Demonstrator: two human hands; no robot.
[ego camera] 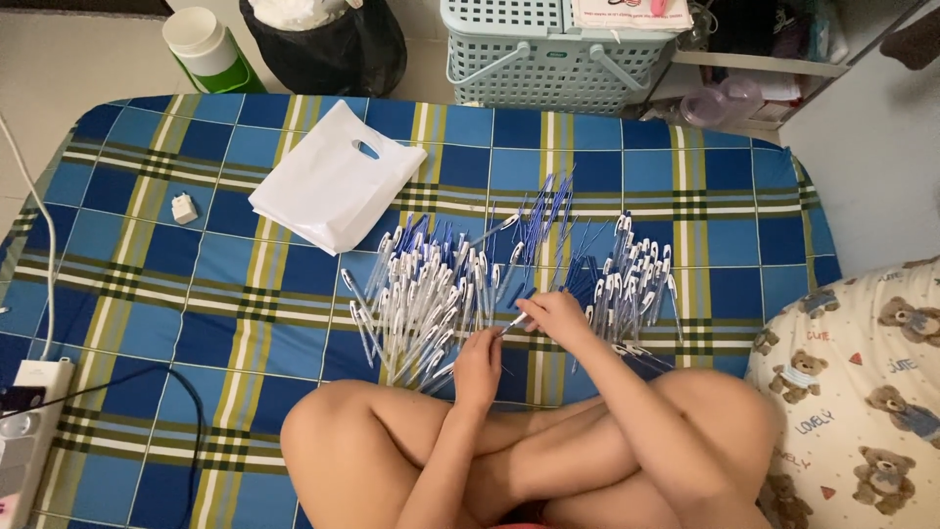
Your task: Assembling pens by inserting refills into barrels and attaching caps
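I sit cross-legged on a blue plaid sheet (215,294). A large pile of white pens (421,294) lies spread in front of my knees. Blue refills (548,220) lie behind it, and a smaller pile of pens (636,274) lies to the right. My right hand (556,315) pinches one pen (516,322) by its end, just above the sheet between the piles. My left hand (478,367) rests with fingers curled at the near edge of the large pile, touching the pens there; whether it grips one is hidden.
A white plastic bag (333,181) lies on the sheet at the back left, a small white plug (183,208) further left. A power strip (24,411) with cables sits at the left edge. Behind are a green-and-white flask (208,47), a black bin (328,44) and a pale basket (548,54). A teddy-bear pillow (862,382) lies at right.
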